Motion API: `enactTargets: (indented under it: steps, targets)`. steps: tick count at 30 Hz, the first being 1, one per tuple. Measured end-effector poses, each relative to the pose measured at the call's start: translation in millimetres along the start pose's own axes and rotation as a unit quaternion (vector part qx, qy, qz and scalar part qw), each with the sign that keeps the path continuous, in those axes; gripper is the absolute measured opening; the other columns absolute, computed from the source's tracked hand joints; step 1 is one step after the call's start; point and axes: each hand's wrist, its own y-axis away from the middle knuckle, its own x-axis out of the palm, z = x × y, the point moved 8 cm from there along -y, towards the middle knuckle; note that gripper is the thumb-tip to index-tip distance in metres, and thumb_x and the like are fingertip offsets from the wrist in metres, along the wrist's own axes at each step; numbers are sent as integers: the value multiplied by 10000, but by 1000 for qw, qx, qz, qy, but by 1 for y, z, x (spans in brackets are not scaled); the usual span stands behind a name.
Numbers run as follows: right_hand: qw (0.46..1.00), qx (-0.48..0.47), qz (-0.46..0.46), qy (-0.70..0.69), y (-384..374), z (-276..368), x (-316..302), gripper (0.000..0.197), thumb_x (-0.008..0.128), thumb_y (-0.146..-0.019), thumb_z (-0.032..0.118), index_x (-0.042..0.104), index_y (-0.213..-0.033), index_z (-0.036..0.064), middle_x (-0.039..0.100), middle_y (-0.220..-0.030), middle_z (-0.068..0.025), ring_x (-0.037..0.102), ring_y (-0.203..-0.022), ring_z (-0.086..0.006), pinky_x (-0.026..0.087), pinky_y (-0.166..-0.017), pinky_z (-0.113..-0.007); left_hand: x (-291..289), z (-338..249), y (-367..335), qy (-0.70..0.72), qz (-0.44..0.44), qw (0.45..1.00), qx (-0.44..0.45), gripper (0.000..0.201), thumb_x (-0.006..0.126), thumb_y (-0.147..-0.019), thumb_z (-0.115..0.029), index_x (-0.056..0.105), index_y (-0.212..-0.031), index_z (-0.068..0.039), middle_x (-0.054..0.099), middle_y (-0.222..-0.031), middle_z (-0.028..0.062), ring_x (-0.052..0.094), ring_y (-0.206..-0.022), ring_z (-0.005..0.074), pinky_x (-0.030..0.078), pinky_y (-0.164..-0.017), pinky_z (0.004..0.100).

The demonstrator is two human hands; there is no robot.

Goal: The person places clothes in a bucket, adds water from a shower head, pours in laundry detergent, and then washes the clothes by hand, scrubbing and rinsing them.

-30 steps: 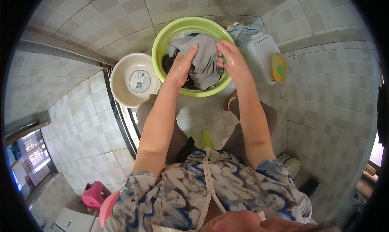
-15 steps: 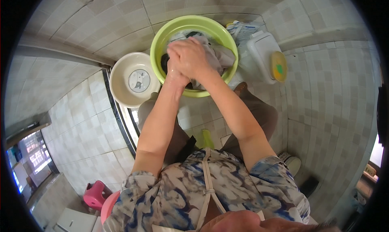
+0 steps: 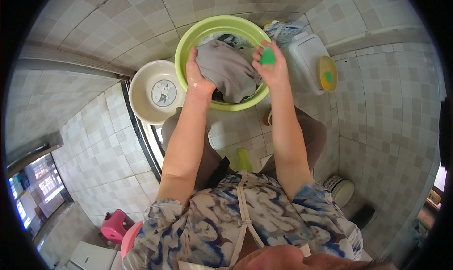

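A lime-green basin (image 3: 181,72) holds a soaked grey cloth (image 3: 225,71) bunched over darker wet laundry and some suds. My left hand (image 3: 199,81) is at the cloth's left side, holding it, with part of the fingers hidden behind the fabric. Above the basin's right rim, my right hand (image 3: 275,71) is closed around a green bar of soap (image 3: 267,56), which is slightly blurred. Both hands look wet. The cloth lies between them, and the right hand is close to its right edge.
A cream basin (image 3: 139,93) with a round animal picture stands left of the green one. To the right are a white lidded container (image 3: 304,53), a yellow dish (image 3: 331,67) with a green piece inside, and plastic packets (image 3: 284,33). A pink stool (image 3: 114,226) stands lower left.
My hands were clasped together over the laundry and have now moved apart. The right hand has shifted right, showing the green soap. The grey cloth now lies spread between the hands.
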Motion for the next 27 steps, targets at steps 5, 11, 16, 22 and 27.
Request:
enactTargets:
  steps: [5,11,16,22,27]
  targets:
    - [809,-136,-9,572,59,-26,35,295,649,-822,260,605,-1028,52,597,-876,-73,550,-737,-220,443,-685,-347,-10,-13,-3,13,-40,998,36,529,281,-951,-437,506,-1209,-34,550,-1196,157,509,-1115,341,383,-989,473]
    - [601,-281,-38,747,51,-58,69,188,614,-799,189,521,-817,27,555,-803,-153,550,-775,-378,450,-670,-443,-12,-9,-11,29,-4,999,30,491,338,-946,-422,503,-1205,-38,551,-1188,144,515,-1100,333,393,-978,461]
    - [642,-288,-41,709,68,-32,70,183,581,-838,183,520,-761,29,517,-738,-165,527,-700,-370,418,-607,-438,-43,-41,-19,-383,-175,898,126,506,476,-906,-420,480,-1207,-12,523,-1202,122,488,-1114,255,399,-933,379]
    - [585,-338,-24,736,87,-18,105,228,586,-853,156,506,-708,-2,478,-669,-152,484,-613,-353,396,-555,-397,-45,3,-22,-309,-156,937,39,607,418,-904,-522,441,-1281,-47,505,-1228,120,494,-1092,250,415,-906,403]
    - [585,-380,58,714,101,-32,170,195,605,-819,157,527,-674,53,503,-685,-101,512,-582,-278,408,-522,-356,-29,-2,-26,-117,6,992,52,624,417,-900,-539,403,-1315,-74,451,-1294,128,468,-1150,272,397,-968,401]
